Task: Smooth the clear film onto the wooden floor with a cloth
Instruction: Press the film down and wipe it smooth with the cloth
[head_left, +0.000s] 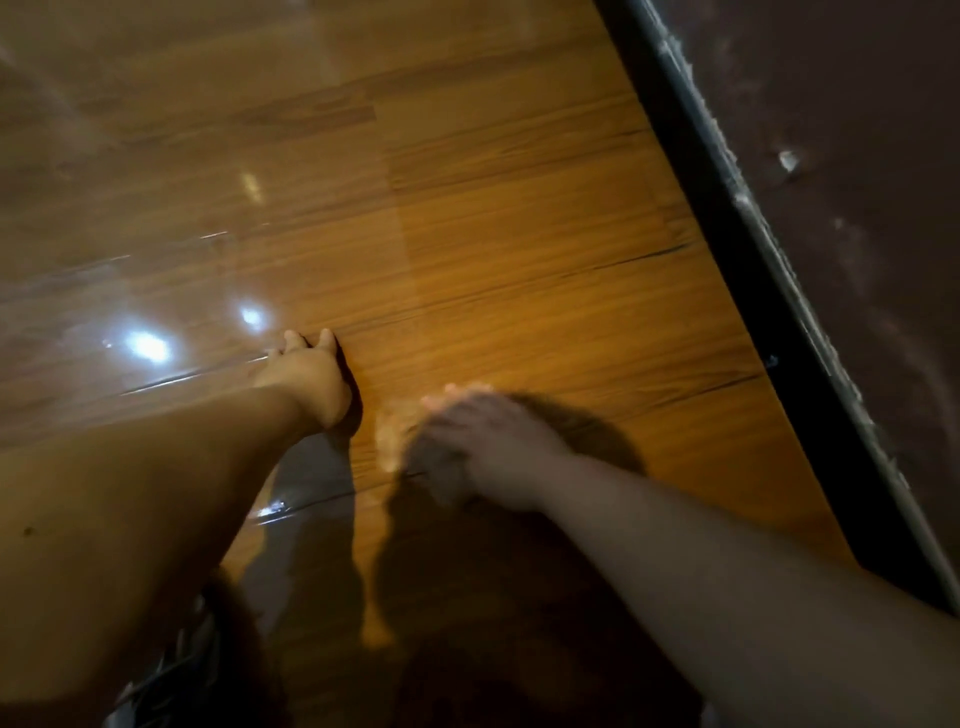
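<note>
The wooden floor (545, 270) fills the view, and a dark strip (753, 260) runs along its right side. The shiny clear film (156, 234) covers the left part. The left hand (311, 374) presses on the film with straight fingers. The right hand (483, 447) is blurred, so I cannot tell its grip. Touching it is a pale blur, maybe the cloth (389, 436).
</note>
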